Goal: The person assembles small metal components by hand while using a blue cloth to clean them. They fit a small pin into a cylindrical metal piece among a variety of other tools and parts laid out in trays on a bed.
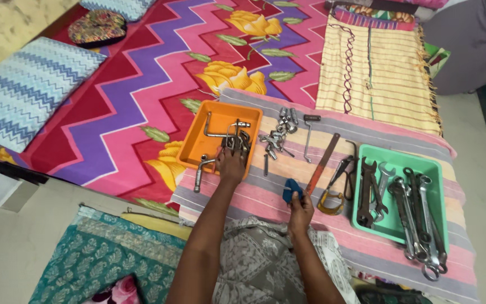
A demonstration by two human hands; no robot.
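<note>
My left hand reaches into an orange tray and closes on dark metal tools at its right side. A bent metal handle sticks out over the tray's near edge. My right hand holds a small blue object above the striped cloth, beside a long reddish flat tool. Loose silver sockets and an L-shaped key lie between the two trays.
A green tray at the right holds several spanners. Pliers and a curved tool lie left of it. The bed has a zigzag floral cover, a blue pillow and a folded yellow cloth.
</note>
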